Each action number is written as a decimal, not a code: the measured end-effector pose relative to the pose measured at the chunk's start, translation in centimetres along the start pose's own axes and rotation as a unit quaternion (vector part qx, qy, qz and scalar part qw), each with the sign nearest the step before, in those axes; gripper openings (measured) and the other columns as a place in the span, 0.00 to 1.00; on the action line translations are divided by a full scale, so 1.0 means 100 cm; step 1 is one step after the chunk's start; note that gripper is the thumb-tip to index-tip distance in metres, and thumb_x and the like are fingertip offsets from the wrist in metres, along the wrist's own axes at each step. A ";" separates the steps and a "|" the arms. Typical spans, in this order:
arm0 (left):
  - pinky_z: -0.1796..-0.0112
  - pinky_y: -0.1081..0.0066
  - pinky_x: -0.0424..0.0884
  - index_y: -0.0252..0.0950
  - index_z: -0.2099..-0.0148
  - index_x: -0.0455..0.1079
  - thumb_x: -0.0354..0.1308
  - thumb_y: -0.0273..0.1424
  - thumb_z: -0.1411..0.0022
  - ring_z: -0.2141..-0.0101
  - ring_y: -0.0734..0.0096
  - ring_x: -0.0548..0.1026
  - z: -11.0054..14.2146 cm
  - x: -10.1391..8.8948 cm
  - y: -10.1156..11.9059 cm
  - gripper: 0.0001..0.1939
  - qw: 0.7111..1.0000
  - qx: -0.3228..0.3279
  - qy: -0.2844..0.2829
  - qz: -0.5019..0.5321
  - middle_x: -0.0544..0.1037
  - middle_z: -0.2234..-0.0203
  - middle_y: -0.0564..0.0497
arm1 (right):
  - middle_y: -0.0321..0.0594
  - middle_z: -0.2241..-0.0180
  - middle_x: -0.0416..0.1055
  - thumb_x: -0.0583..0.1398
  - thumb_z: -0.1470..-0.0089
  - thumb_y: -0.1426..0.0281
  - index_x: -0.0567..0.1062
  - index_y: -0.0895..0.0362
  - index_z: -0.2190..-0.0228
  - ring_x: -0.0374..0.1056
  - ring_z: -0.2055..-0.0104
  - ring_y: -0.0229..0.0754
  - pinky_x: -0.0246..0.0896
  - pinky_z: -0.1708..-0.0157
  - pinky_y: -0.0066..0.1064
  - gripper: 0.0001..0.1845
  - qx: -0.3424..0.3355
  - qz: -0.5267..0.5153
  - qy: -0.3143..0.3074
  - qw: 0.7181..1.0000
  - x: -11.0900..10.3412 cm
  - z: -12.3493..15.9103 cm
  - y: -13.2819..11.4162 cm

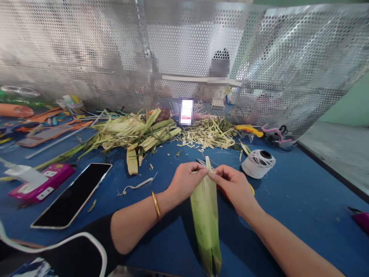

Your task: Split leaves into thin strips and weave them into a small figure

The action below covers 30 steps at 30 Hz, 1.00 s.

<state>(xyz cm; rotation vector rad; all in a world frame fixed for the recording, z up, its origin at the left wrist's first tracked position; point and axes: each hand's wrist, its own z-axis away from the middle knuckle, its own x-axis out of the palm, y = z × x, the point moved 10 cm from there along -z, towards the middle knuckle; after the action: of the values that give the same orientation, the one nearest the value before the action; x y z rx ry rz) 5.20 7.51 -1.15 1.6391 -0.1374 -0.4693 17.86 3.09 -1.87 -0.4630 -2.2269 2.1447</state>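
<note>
Pinched between both hands is the narrow, gathered top of a green corn husk, whose wide end hangs down toward me and splits at the bottom. My left hand grips it from the left, thumb and forefinger together. From the other side my right hand pinches the same gathered spot, the fingertips of both hands nearly touching. Partly hidden behind the hands lie pointed metal blades, and a bit of a yellow and red handle shows by my right hand, perhaps of scissors. A spool of white thread stands just beyond.
A heap of husks and a pile of trimmed scraps lie at the back before a perforated metal screen. On the left are a black-screened phone and a magenta power strip. A yellow tool, perhaps a glue gun, lies back right.
</note>
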 end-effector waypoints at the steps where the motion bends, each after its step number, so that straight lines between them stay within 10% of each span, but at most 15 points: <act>1: 0.70 0.75 0.64 0.33 0.74 0.73 0.57 0.36 0.47 0.73 0.73 0.68 0.000 0.000 -0.001 0.11 1.000 0.000 0.000 0.001 0.75 0.76 0.52 | 0.30 0.82 0.61 0.63 0.56 0.60 0.69 0.56 0.79 0.54 0.79 0.34 0.49 0.78 0.27 0.14 -0.008 0.009 0.007 1.000 -0.001 0.000 -0.001; 12: 0.73 0.75 0.63 0.33 0.74 0.73 0.58 0.37 0.47 0.75 0.75 0.66 -0.001 -0.001 -0.008 0.11 0.998 -0.028 0.017 0.051 0.73 0.77 0.53 | 0.32 0.81 0.62 0.60 0.51 0.63 0.69 0.56 0.78 0.55 0.78 0.35 0.53 0.78 0.27 0.11 -0.115 0.097 0.075 0.986 -0.010 0.012 -0.029; 21: 0.69 0.74 0.65 0.34 0.74 0.73 0.58 0.35 0.48 0.71 0.71 0.71 -0.004 -0.012 -0.003 0.10 0.999 -0.008 0.044 0.012 0.76 0.75 0.52 | 0.32 0.81 0.63 0.63 0.56 0.57 0.70 0.56 0.79 0.57 0.79 0.35 0.54 0.79 0.28 0.16 0.007 0.002 -0.015 1.000 0.004 0.003 -0.002; 30: 0.69 0.71 0.69 0.31 0.65 0.74 0.67 0.40 0.55 0.73 0.71 0.73 0.008 0.013 -0.019 0.18 0.955 -0.120 -0.013 0.272 0.78 0.72 0.48 | 0.31 0.82 0.61 0.64 0.56 0.57 0.68 0.55 0.79 0.55 0.79 0.35 0.52 0.78 0.28 0.16 -0.020 -0.024 0.075 0.997 -0.015 0.002 -0.005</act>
<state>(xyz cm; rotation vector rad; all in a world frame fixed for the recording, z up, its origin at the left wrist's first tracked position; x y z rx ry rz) 5.72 6.51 -3.32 1.2856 -0.5162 -0.0772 19.17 2.57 -1.14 -0.5452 -2.1805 1.9752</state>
